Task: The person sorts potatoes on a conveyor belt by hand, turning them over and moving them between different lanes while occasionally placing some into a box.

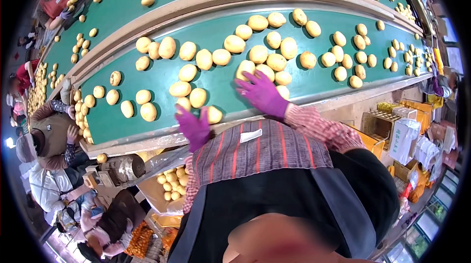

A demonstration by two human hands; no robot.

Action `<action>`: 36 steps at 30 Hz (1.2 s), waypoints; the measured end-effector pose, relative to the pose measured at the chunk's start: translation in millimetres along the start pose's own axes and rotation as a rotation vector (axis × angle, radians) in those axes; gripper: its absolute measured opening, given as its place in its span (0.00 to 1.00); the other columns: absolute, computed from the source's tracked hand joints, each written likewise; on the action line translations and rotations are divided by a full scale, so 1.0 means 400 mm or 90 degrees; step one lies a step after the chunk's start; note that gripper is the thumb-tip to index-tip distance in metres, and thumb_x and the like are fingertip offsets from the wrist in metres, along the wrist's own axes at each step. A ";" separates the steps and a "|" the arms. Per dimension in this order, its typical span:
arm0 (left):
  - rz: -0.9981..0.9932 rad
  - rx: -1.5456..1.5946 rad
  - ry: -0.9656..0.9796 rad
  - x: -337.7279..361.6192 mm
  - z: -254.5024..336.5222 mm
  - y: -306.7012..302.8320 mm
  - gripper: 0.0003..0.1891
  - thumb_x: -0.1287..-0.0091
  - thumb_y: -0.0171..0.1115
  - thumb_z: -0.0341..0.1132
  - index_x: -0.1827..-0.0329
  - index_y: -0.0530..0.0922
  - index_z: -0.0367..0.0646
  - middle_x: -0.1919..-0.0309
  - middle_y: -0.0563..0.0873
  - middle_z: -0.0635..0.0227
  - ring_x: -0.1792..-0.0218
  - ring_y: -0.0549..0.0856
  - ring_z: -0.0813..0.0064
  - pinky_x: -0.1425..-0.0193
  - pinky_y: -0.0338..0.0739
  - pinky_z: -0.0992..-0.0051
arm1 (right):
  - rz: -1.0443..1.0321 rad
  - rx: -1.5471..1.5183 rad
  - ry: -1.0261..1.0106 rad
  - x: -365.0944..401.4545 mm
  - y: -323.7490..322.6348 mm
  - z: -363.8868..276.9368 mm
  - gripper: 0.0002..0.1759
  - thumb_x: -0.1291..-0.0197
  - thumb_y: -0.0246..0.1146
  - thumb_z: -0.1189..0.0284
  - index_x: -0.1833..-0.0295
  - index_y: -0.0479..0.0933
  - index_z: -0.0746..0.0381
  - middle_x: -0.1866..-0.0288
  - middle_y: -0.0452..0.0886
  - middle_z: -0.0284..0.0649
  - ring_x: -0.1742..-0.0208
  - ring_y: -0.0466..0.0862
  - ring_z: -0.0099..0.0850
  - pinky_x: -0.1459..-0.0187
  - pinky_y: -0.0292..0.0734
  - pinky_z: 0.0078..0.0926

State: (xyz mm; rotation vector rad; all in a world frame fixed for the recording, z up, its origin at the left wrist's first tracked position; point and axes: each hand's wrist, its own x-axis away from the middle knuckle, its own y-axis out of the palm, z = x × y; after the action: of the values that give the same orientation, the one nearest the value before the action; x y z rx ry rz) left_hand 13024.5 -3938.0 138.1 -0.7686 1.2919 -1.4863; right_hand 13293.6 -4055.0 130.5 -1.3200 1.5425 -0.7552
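Observation:
Many yellow potatoes (pixel 234 44) lie scattered over a green conveyor belt (pixel 162 79). Both of my hands wear purple gloves. My right hand (pixel 264 94) reaches over the belt with fingers spread, its fingertips on or against a potato (pixel 245 70) in a cluster; it partly covers potatoes beside it. My left hand (pixel 194 128) is at the belt's near edge, thumb and fingers apart. One potato (pixel 214 114) sits right beside its thumb and another (pixel 183 104) is just beyond its fingertips. Neither hand has a potato lifted off the belt.
A raised divider (pixel 206 0) separates this belt from a second one with more potatoes. A box of potatoes (pixel 172 183) stands below the near edge. Co-workers (pixel 51 128) are along the left. Crates (pixel 380 128) stand at the right.

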 end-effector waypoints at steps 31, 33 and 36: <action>0.004 0.211 -0.194 0.288 0.141 -0.191 0.15 0.24 0.68 0.37 0.40 0.87 0.39 0.45 0.90 0.53 0.43 0.89 0.58 0.35 0.82 0.61 | 0.119 -0.116 0.110 0.169 -0.102 0.373 0.30 0.34 0.72 0.61 0.28 0.80 0.55 0.27 0.80 0.47 0.24 0.76 0.51 0.25 0.70 0.56; -0.235 -0.161 -0.309 0.451 0.081 -0.238 0.17 0.24 0.70 0.42 0.39 0.87 0.42 0.47 0.91 0.50 0.44 0.90 0.52 0.38 0.84 0.57 | 0.114 -0.208 0.038 0.169 -0.104 0.334 0.28 0.34 0.71 0.62 0.29 0.81 0.54 0.26 0.79 0.47 0.25 0.77 0.50 0.25 0.70 0.56; -0.228 -0.257 -0.315 0.532 0.095 -0.236 0.22 0.26 0.72 0.46 0.36 0.87 0.42 0.46 0.92 0.49 0.42 0.90 0.49 0.39 0.85 0.53 | 0.118 -0.256 -0.079 0.178 -0.089 0.255 0.28 0.35 0.72 0.65 0.29 0.82 0.55 0.27 0.80 0.47 0.24 0.77 0.52 0.25 0.72 0.56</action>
State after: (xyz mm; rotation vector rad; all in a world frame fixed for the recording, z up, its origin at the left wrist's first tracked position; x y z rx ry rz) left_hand 12966.9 -4155.5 209.0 -1.5905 1.1118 -1.1948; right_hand 13402.8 -4120.1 105.9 -1.4537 1.7440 -0.2460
